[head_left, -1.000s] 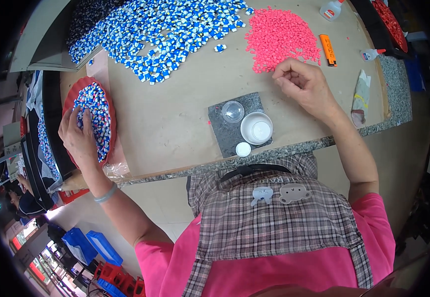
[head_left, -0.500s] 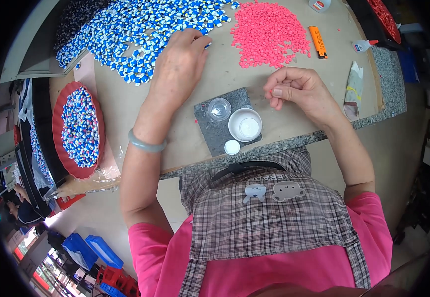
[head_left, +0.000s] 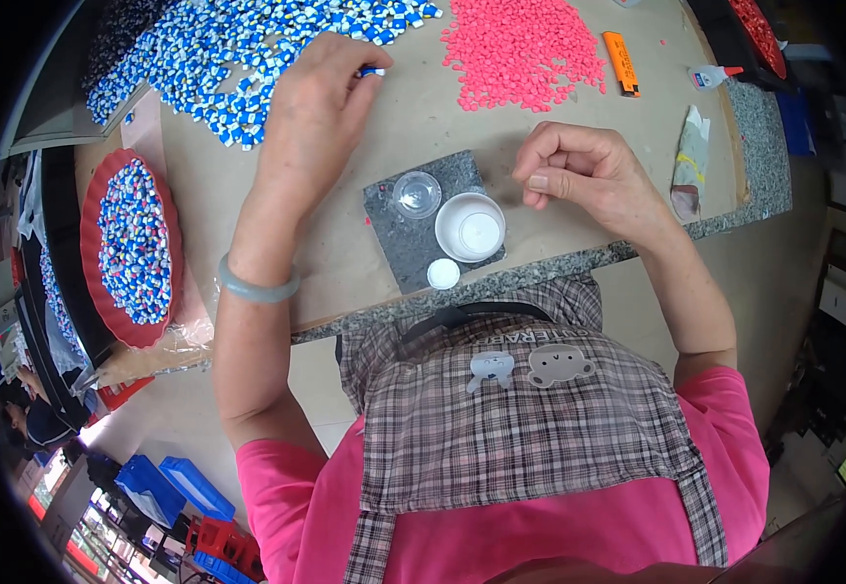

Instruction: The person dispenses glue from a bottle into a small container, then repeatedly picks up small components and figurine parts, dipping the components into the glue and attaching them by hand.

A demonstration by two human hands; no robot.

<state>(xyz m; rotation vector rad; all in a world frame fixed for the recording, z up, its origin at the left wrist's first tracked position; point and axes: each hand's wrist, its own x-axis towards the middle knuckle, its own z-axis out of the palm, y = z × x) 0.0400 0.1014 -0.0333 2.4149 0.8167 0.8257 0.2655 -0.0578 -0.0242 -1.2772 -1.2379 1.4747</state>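
Note:
My left hand (head_left: 321,107) pinches a small blue-and-white piece (head_left: 372,71) between thumb and fingers, at the near edge of a wide pile of like pieces (head_left: 219,63). Above the table, right of the white cup (head_left: 445,216), my right hand (head_left: 584,180) has thumb and forefinger pressed together. Whatever lies between those fingertips is hidden. Beyond them spreads a pile of small pink pieces (head_left: 515,54). The cup, a shallow clear dish (head_left: 416,195) and a small round white lid-like piece (head_left: 443,273) sit on or at a dark stone slab (head_left: 394,238).
A red scalloped tray (head_left: 94,243) of blue-and-white pieces stands at left. To the right lie an orange box-like stick (head_left: 622,64), a small red-tipped bottle (head_left: 710,77) and a crumpled tube or wrapper (head_left: 691,161). The table's granite edge (head_left: 540,270) runs before me.
My left hand has drawn leftward with the blue-and-white piece in its fingertips. A reddish bit seen earlier at my right fingertips no longer shows. The whole view has shifted slightly.

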